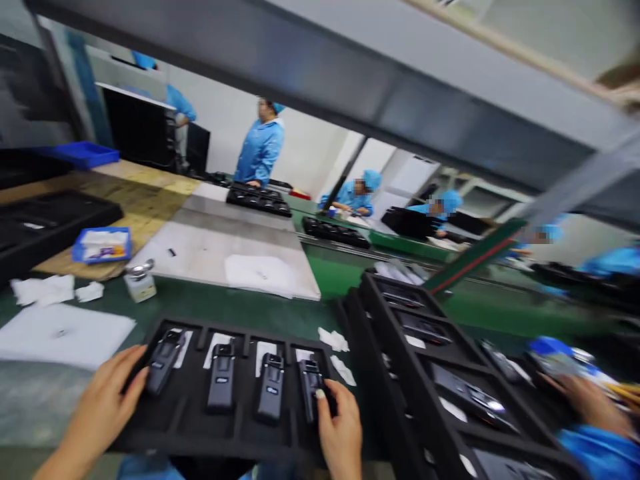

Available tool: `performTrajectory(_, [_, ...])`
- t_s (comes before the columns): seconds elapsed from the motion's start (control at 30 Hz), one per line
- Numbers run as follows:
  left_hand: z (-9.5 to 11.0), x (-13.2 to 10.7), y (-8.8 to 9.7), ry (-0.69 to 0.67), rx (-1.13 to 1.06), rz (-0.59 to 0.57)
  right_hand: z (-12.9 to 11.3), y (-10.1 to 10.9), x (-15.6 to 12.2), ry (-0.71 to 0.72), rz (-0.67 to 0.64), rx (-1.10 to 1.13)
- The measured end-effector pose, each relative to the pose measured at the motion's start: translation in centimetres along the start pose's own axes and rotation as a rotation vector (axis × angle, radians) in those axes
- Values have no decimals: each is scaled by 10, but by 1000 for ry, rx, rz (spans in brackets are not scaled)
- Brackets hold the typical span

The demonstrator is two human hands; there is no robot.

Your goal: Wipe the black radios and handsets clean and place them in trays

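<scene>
A black foam tray (173, 437) lies in front of me on the green bench. Its slots hold several dark handheld devices (221, 383) with small screens at the top, each with a white slip of paper beside or behind it. My left hand (103, 403) grips the tray's left side, thumb inside the rim near the leftmost device (163, 363). On the opposite side, my right hand (341, 423) is closed round the tray's edge. Its thumb rests by the rightmost device (310, 387), and whether it touches that device is unclear.
Stacked black trays (400, 380) with similar devices stand close on the right. Beyond them is a co-worker's hand (593, 403). White sheets (65, 333), a small metal-topped bottle (141, 281) and a blue box (101, 245) lie left and behind. A grey shelf beam (350, 73) crosses above.
</scene>
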State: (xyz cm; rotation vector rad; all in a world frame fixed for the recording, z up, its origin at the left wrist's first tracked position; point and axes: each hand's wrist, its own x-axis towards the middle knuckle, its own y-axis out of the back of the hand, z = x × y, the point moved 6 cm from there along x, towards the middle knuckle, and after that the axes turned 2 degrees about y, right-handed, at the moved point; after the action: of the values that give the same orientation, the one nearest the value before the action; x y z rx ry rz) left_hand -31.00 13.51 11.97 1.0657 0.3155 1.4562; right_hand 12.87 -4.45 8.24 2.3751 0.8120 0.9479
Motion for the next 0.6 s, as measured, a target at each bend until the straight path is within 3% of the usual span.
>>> performTrajectory(0.07, [3, -12, -4, -12, 29, -38, -18, -4, -2, 54, -3, -25])
performTrajectory(0.17, [26, -8, -23, -23, 187, -130, -72, -28, -6, 133, -113, 22])
performTrajectory(0.27, [50, 9, -35, 20, 424, -214, -135, -73, -15, 181, -341, 70])
performTrajectory(0.37, [65, 23, -39, 56, 585, -313, -177, -120, -27, 184, -534, -5])
performTrajectory(0.47, [68, 31, -42, 82, 641, -409, -191, -148, -35, 144, -617, -90])
performTrajectory(0.6, [57, 39, -38, 155, 523, -443, -187, -152, -31, 97, -578, -39])
